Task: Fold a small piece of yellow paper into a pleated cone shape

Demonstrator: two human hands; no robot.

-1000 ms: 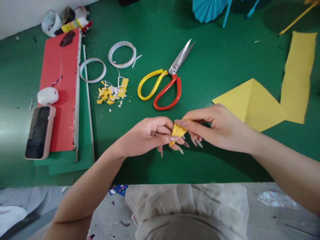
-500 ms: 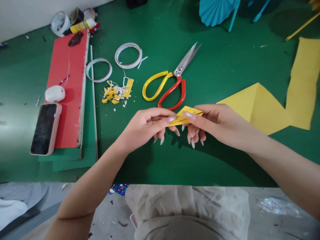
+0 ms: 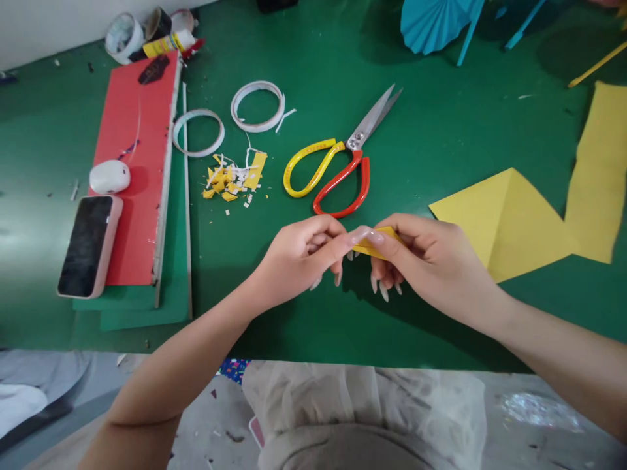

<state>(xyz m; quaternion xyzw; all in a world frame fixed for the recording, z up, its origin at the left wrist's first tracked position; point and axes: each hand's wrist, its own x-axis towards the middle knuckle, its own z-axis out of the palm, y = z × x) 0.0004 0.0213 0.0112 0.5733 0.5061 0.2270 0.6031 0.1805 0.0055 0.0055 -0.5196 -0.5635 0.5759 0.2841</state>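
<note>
- My left hand (image 3: 298, 258) and right hand (image 3: 431, 261) meet at the middle of the frame, just below the scissors (image 3: 356, 142).
- Between them is the folded yellow piece (image 3: 363, 249), small and narrow. It is lifted a little off the green table (image 3: 441, 130), not resting on it.
- My left thumb and forefinger are pressed together on its left end. My right thumb and forefinger pinch the rest, the thumb lying flat along the top.
- My other fingers curl loosely underneath, nails pointing down at the table and not gripping anything.
- Most of the piece is hidden under my fingers, so I cannot tell how many layers it has or what shape it makes.
- Judging by how little of it shows, I'd say it has already been folded over several times and I am pressing a crease flat.
- The cutting looks done for this piece: the scissors lie closed and untouched, with a heap of yellow and white scraps (image 3: 232, 179) to their left.
- Two tape rings (image 3: 257, 126) sit in the upper left part of the frame, beyond my hands.
- At the right edge lie a large yellow sheet (image 3: 504, 219) with a single crease and a yellow strip (image 3: 600, 176). Both are well apart from my hands, so that paper seems to be unworked so far.
</note>
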